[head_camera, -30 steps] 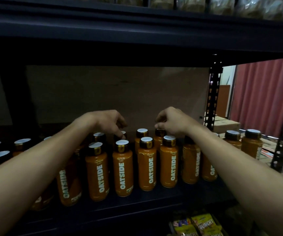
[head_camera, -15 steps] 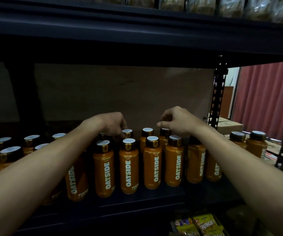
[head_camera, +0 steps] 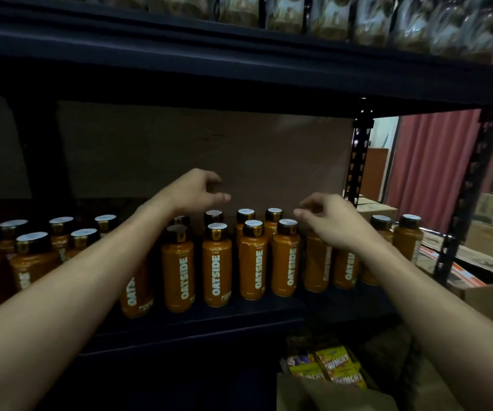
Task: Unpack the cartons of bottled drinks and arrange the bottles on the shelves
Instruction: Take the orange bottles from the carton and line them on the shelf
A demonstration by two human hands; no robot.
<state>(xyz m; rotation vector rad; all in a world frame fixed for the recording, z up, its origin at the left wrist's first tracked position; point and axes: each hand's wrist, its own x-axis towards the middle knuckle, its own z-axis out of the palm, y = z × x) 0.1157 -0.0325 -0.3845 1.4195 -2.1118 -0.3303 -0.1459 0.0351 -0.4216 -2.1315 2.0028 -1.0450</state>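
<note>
**Item:** OATSIDE bottles [head_camera: 217, 268], orange body, dark collar, pale cap, upright on the middle shelf [head_camera: 209, 324] of a dark metal rack.
- Central block: two rows. The front row has its labels facing out; the back row [head_camera: 246, 215] shows little but caps.
- Left group [head_camera: 33, 256] at 9 o'clock of the view, more loosely set.
- Right pair [head_camera: 408, 241] at 3 o'clock, standing apart from the block.

**Left hand** [head_camera: 200, 189]: above the block, at its 11 o'clock. Fingers loosely curled, holding nothing, clear of the caps.

**Right hand** [head_camera: 328, 216]: at the block's 1 o'clock, over the right end of the front row. Fingers loosely curled and empty. Whether a fingertip grazes a cap cannot be told in this dim light.

**Surroundings:**
- Foil packets [head_camera: 284, 10] on the shelf above, 12 o'clock.
- Crunchy snack packs [head_camera: 333, 366] below, 5 o'clock.
- Cardboard carton [head_camera: 491, 295] at 4 o'clock.
- Red curtain [head_camera: 435, 161] at 2 o'clock.

**Step, as judged:** straightening the rows, with much of this shelf already stocked.

**Handling note:**
- Nudge bottles by the shoulder rather than the cap, as tall narrow bottles probably tip easily.
- Close the gaps between the block and the side groups.
- Turn labels forward.
- Keep the front row back from the shelf lip.
- Bring further bottles from the carton one per hand.
</note>
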